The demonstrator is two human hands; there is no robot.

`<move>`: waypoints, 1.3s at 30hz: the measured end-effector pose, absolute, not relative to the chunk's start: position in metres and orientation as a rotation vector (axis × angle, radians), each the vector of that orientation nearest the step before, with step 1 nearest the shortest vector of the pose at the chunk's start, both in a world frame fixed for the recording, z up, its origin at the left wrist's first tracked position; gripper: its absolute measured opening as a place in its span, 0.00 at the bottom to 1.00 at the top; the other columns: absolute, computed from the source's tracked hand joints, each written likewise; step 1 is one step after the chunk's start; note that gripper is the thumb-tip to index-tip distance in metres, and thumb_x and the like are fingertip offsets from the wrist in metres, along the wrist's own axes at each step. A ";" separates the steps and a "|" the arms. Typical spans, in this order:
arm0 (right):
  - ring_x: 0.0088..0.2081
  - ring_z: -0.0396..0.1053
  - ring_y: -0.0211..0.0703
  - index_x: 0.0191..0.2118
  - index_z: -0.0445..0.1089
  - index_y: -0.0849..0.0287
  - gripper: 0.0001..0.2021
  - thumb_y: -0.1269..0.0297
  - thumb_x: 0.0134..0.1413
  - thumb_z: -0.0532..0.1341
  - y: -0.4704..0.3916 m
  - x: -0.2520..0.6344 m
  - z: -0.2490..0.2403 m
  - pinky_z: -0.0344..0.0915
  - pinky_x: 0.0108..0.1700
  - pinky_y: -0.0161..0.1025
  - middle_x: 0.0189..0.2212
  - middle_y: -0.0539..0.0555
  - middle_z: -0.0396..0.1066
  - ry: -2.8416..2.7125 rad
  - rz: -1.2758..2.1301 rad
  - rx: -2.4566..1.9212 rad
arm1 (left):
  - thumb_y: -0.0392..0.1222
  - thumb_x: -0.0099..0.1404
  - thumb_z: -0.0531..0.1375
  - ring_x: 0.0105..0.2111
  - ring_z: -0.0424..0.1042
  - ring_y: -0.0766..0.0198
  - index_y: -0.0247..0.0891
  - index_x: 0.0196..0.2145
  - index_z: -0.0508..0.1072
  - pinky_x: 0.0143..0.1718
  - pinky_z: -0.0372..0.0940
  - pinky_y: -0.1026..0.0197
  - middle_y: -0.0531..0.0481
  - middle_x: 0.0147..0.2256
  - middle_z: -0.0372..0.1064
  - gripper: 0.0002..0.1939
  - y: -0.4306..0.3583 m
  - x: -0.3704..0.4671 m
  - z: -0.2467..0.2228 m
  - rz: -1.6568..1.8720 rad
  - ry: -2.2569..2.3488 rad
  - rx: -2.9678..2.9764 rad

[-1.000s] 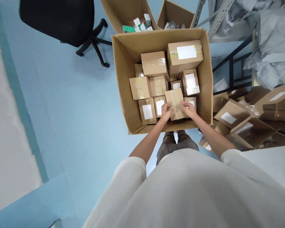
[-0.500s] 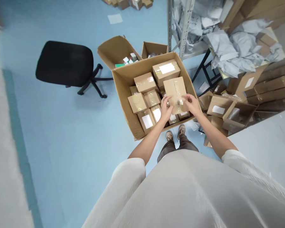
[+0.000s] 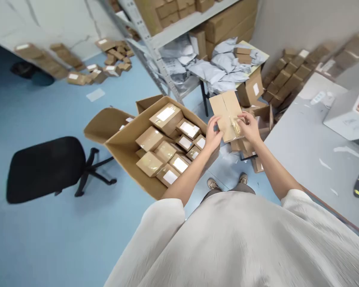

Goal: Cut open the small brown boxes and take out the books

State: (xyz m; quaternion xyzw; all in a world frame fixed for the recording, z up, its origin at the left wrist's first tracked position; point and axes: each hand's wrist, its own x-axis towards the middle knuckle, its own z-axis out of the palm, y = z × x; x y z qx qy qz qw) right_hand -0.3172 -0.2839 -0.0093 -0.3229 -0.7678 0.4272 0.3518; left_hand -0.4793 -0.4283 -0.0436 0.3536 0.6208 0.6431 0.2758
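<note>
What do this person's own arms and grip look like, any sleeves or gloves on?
Loose, plain off-white sleeves stop short, leaving the forearms bare. The left grip and right grip are bare too, without gloves. No watch or bracelet shows; a ring would be too small to tell.

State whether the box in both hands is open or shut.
Shut on the visible face: the box, between the left hand and right hand, shows flaps meeting at a partly taped seam. Its underside is hidden.

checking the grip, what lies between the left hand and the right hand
A taped cardboard box, touched by both the left hand and right hand, as the head view shows.
</note>
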 end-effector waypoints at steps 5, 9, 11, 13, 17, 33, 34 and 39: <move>0.69 0.65 0.58 0.49 0.79 0.51 0.14 0.53 0.61 0.67 -0.253 -0.224 -0.016 0.61 0.71 0.59 0.63 0.57 0.71 -1.831 1.036 -1.029 | 0.38 0.61 0.69 0.71 0.61 0.40 0.49 0.67 0.71 0.67 0.68 0.43 0.45 0.73 0.57 0.36 -0.356 -0.412 -0.046 1.570 1.562 1.083; 0.68 0.65 0.59 0.46 0.80 0.52 0.13 0.54 0.59 0.68 -0.226 -0.143 -0.036 0.63 0.70 0.58 0.60 0.58 0.73 -1.722 1.035 -1.196 | 0.30 0.55 0.65 0.66 0.67 0.44 0.44 0.64 0.73 0.65 0.71 0.46 0.44 0.71 0.62 0.38 -0.299 -0.343 -0.059 1.425 1.468 1.118; 0.68 0.64 0.58 0.46 0.80 0.52 0.13 0.55 0.57 0.68 -0.213 -0.105 -0.050 0.63 0.70 0.57 0.60 0.59 0.73 -1.686 1.035 -1.287 | 0.28 0.53 0.64 0.65 0.68 0.45 0.43 0.63 0.74 0.65 0.70 0.47 0.44 0.70 0.63 0.39 -0.274 -0.309 -0.069 1.362 1.435 1.109; 0.69 0.63 0.58 0.46 0.80 0.53 0.14 0.55 0.56 0.68 -0.201 -0.070 -0.065 0.62 0.70 0.56 0.60 0.59 0.73 -1.649 1.032 -1.370 | 0.28 0.51 0.63 0.65 0.69 0.46 0.43 0.63 0.74 0.66 0.69 0.46 0.44 0.70 0.63 0.39 -0.253 -0.277 -0.082 1.303 1.426 1.108; 0.70 0.61 0.59 0.45 0.80 0.52 0.14 0.56 0.54 0.69 -0.179 -0.014 -0.097 0.59 0.73 0.58 0.59 0.59 0.71 -1.577 1.061 -1.490 | 0.31 0.50 0.64 0.67 0.68 0.45 0.43 0.61 0.76 0.71 0.63 0.45 0.44 0.69 0.65 0.38 -0.215 -0.224 -0.110 1.194 1.439 1.138; 0.76 0.50 0.64 0.56 0.75 0.52 0.19 0.59 0.61 0.62 -0.142 0.041 -0.118 0.49 0.75 0.68 0.74 0.62 0.56 -1.717 0.885 -1.658 | 0.32 0.55 0.64 0.70 0.64 0.44 0.41 0.63 0.73 0.73 0.58 0.43 0.39 0.68 0.66 0.36 -0.151 -0.162 -0.139 1.046 1.517 1.207; 0.76 0.50 0.63 0.56 0.75 0.52 0.18 0.60 0.62 0.61 -0.143 0.032 -0.114 0.49 0.75 0.69 0.74 0.62 0.57 -1.761 0.874 -1.623 | 0.33 0.56 0.65 0.69 0.65 0.44 0.42 0.63 0.73 0.72 0.60 0.42 0.40 0.67 0.67 0.35 -0.155 -0.169 -0.138 1.046 1.535 1.201; 0.71 0.60 0.59 0.54 0.76 0.52 0.16 0.62 0.62 0.61 -0.146 -0.036 -0.098 0.55 0.74 0.63 0.66 0.62 0.68 -1.956 1.013 -1.282 | 0.35 0.58 0.66 0.66 0.68 0.45 0.43 0.63 0.74 0.68 0.64 0.41 0.41 0.65 0.70 0.34 -0.188 -0.218 -0.138 1.120 1.639 1.114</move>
